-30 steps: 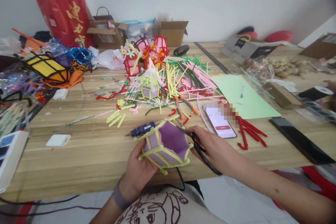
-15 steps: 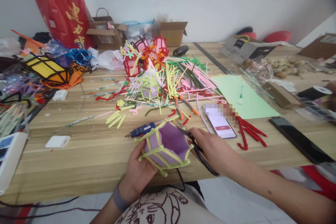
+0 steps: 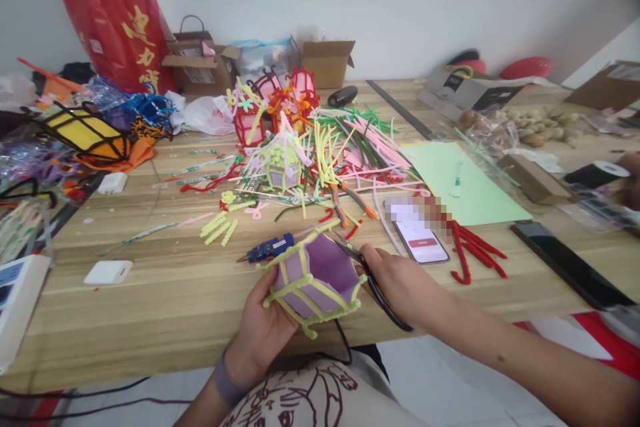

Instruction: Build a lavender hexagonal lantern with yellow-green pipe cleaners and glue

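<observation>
My left hand [image 3: 264, 322] is closed around the underside of a purple hexagonal lantern [image 3: 314, 277] edged with yellow-green pipe cleaners, held just above the table's near edge. My right hand [image 3: 403, 283] grips black scissors [image 3: 371, 280], whose blades reach the lantern's upper right rim. A blue glue gun [image 3: 270, 247] lies on the wooden table [image 3: 175, 287] just behind the lantern. A phone [image 3: 419, 235] with a lit screen lies to the right of my right hand.
A heap of coloured pipe cleaners [image 3: 330, 147] and finished small lanterns fills the table's middle. Red pipe cleaners [image 3: 475, 250], a green sheet [image 3: 463, 183] and a black ruler [image 3: 567, 263] lie right. A yellow lantern [image 3: 87, 133], white adapters and cardboard boxes [image 3: 327, 61] stand left and behind.
The lantern and both hands have stayed nearly still; the scissors and my right hand have shifted slightly left towards the lantern's rim.
</observation>
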`<control>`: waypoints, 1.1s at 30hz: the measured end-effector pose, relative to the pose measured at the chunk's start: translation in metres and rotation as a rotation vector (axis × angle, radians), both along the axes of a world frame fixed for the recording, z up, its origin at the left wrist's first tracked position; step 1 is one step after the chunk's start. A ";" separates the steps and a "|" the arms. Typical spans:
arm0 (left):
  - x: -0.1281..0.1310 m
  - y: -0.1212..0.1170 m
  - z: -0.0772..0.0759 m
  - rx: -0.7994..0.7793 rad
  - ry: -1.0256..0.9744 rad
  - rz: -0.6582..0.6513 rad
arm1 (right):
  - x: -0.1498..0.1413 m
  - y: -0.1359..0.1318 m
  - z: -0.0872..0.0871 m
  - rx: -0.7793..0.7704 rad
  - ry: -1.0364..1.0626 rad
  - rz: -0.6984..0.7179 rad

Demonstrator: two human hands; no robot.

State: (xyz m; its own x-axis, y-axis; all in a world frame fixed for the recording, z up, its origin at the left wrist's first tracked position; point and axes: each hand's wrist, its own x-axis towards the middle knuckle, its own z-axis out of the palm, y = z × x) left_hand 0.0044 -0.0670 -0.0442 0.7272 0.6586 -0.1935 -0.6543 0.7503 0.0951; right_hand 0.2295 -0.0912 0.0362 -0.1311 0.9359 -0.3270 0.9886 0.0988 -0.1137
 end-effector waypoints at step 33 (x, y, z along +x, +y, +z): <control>0.005 0.001 0.007 -0.086 0.229 0.036 | -0.001 -0.003 -0.010 -0.056 0.118 -0.107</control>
State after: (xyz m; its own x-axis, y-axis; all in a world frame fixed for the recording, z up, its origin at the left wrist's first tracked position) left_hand 0.0098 -0.0657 -0.0375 0.6340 0.6574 -0.4073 -0.6494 0.7386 0.1811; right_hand 0.2281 -0.0940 0.0267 -0.0719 0.9273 -0.3673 0.9727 -0.0163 -0.2317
